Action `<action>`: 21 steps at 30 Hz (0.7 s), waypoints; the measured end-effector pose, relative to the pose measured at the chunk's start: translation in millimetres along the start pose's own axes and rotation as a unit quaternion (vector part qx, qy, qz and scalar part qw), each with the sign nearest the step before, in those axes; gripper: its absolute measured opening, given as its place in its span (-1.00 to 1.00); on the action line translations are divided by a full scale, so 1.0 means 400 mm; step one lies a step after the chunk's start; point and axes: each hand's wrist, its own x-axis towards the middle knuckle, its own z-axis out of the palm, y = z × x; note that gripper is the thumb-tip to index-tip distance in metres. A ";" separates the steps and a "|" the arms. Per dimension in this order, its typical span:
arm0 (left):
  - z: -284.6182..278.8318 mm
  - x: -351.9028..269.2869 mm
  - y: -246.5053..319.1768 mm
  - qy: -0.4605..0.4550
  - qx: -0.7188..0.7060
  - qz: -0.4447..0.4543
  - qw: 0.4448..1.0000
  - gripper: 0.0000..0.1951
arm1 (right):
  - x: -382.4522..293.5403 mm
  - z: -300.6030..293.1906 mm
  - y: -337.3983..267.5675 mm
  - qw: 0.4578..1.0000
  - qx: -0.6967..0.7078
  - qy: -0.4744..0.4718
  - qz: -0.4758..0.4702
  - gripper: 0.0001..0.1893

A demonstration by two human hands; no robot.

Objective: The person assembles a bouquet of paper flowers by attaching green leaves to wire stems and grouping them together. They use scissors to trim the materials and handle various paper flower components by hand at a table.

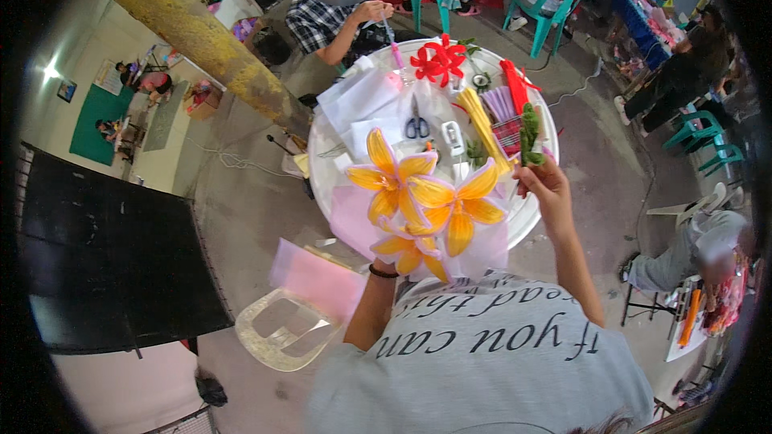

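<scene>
A bunch of yellow-orange flowers [458,208] with pale purple edges, apparently made of fuzzy wire stems, is held up before my chest. My left hand [388,267] is at its base, mostly hidden behind the petals; a dark bracelet circles the wrist. At the table's right edge, my right hand [546,184] pinches a fuzzy green leaf [531,132] that points away from me. Past the flowers, dark-handled scissors [417,123] and a white glue-gun-like tool [453,138] lie on the round white table [325,193].
Yellow stems [479,117], purple stems [498,102], red flowers [443,61], a tape roll [480,80] and white sheets [362,102] cover the table. A person in a checked shirt [325,24] sits across. A pillar [211,42] and a plastic chair [286,331] stand left.
</scene>
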 end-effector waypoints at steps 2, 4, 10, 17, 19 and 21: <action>0.016 0.032 -0.017 -0.005 0.006 0.003 1.000 -0.50 | 0.016 -0.023 0.028 1.000 0.023 -0.002 0.001 -0.90; 0.028 0.066 -0.037 -0.006 0.005 0.012 1.000 -0.50 | 0.049 -0.052 0.110 1.000 0.005 0.016 -0.002 -0.87; 0.032 0.092 -0.088 0.031 -0.005 0.045 0.998 -0.50 | 0.188 -0.150 0.334 0.985 -0.117 0.121 0.038 -0.79; 0.009 0.031 -0.083 0.114 -0.039 0.114 0.986 -0.50 | 0.408 -0.271 0.574 0.909 -0.361 0.210 0.013 -0.73; 0.001 0.017 -0.082 0.131 -0.044 0.130 0.982 -0.50 | 0.442 -0.296 0.608 0.904 -0.375 0.206 0.015 -0.72; -0.001 0.001 -0.087 0.144 -0.045 0.146 0.978 -0.50 | 0.457 -0.311 0.630 0.893 -0.403 0.198 -0.006 -0.73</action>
